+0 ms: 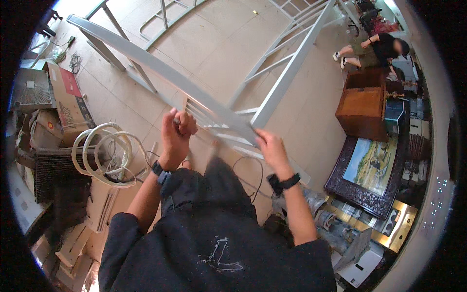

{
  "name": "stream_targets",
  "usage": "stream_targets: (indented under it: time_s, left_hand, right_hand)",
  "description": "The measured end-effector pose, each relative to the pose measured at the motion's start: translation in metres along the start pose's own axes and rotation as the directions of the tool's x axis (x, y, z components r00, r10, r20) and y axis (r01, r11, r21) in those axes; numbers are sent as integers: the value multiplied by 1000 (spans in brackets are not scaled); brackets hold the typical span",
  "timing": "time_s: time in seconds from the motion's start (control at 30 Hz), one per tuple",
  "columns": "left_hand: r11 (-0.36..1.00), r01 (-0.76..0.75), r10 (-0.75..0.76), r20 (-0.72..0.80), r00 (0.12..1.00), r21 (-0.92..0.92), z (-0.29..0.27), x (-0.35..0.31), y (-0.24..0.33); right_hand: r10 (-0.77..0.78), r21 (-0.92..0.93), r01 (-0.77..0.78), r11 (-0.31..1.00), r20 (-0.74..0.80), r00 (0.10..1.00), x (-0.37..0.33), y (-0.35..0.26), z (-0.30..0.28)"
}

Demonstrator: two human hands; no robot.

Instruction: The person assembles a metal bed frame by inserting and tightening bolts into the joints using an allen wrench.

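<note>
A light grey metal frame of long beams and ladder-like sides stands on the floor in front of me. My left hand is raised on the near side of its long beam with the fingers curled closed; a small dark thing shows between them, too little to name. My right hand is closed around a thin dark tool, whose tip points at the corner where the beam meets the ladder side. Blur hides the tool's kind, and I cannot tell whether it touches the frame.
Coiled white tubing and cardboard boxes lie to the left. On the right are a wooden cabinet, a dark carved picture frame and a gold-coloured cooktop. Another person is beyond the cabinet. A dark cable loops near my legs.
</note>
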State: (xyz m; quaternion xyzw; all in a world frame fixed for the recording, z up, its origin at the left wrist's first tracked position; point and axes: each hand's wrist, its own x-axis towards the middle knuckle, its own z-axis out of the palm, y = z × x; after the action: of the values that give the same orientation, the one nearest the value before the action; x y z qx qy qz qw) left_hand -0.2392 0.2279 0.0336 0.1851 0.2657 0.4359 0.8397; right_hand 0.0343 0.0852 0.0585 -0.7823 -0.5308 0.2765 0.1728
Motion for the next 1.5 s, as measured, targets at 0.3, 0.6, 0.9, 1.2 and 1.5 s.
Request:
stream_targets:
  time_s: [0.3, 0.6, 0.9, 1.2, 1.5]
  left_hand:
    - [979, 56, -85, -144, 986, -196, 35, 45, -66]
    - [998, -48, 36, -251, 967, -43, 44, 51, -105]
    - [986, -166, 163, -255, 953, 10, 55, 49, -114]
    - [973, -194, 217, -216, 952, 121, 74, 46, -131]
    - [964, -249, 174, -490, 854, -92, 65, 39, -161]
  right_hand:
    - [-181, -335, 336, 880, 418, 890, 87, 8, -46]
    - [-372, -284, 582, 762, 543, 753, 125, 22, -41]
    - [-407, -291, 617, 732, 539, 738, 119, 41, -35]
    - [-479, -248, 718, 650, 601, 640, 121, 9, -41]
    - [-471, -286, 658, 696, 510, 720, 105, 16, -6]
